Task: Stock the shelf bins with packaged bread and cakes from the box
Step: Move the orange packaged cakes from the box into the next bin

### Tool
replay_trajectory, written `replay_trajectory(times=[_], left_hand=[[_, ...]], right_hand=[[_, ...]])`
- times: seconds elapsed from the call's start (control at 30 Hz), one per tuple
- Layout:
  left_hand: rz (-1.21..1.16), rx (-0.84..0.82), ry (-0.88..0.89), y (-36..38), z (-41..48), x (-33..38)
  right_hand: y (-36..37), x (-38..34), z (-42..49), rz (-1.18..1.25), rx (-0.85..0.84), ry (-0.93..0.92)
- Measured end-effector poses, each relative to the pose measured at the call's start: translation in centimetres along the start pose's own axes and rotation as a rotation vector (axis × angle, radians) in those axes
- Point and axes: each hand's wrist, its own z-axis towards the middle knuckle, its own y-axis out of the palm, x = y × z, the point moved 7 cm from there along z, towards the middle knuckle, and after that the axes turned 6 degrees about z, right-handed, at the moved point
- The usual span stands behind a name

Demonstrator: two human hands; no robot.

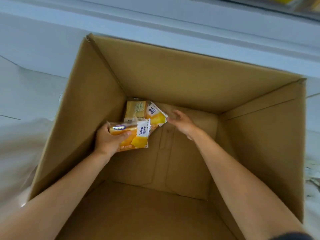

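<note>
A large open cardboard box [181,80] fills the view, and both my arms reach down into it. My left hand [107,141] grips a yellow-and-white packaged cake [136,137] near the box's far left corner. A second cake packet [155,113] of the same kind lies on the box floor, and my right hand [181,122] pinches its right corner. A third packet [134,110], paler with its back side showing, lies in the corner behind the other two. The rest of the box floor is bare cardboard.
The box stands on a pale floor [26,101]. A white shelf base [173,18] runs along the top of the view, with something yellow [284,0] on it at the top right. The image is blurred at the edges.
</note>
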Motion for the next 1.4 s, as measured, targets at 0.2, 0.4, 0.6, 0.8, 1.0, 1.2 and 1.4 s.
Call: replay_trajectory(times=[0.2, 0.4, 0.6, 0.8, 1.0, 1.2, 1.4], left_hand=[[0.071, -0.081, -0.018, 1.3, -0.9, -0.2], [0.090, -0.074, 0.033, 1.8, -1.9, 0.7], [0.049, -0.059, 0.069, 2.4, -3.3, 2.6], [-0.020, -0.021, 0.147, 1.4, -6.4, 6.4], [-0.114, -0.071, 0.196, 0.8, -10.2, 12.2], [-0.231, -0.437, 0.331, 4.0, -17.7, 17.8], [-0.166, -0.461, 0.630, 4.2, -22.0, 26.0]], right_hand=[[3.0, 1.6, 2.4, 0.012, 0.022, 0.074], [-0.6, 0.4, -1.2, 0.072, 0.170, -0.084], [-7.7, -2.9, -10.3, 0.043, 0.360, -0.211], [-8.3, -7.1, -18.7, 0.222, 0.326, -0.281], [-8.3, -9.9, -23.3, 0.450, 0.283, -0.264], [-7.9, -13.2, -26.6, 0.278, 0.225, -0.376], [-12.6, -19.5, -31.0, 0.105, 0.296, -0.567]])
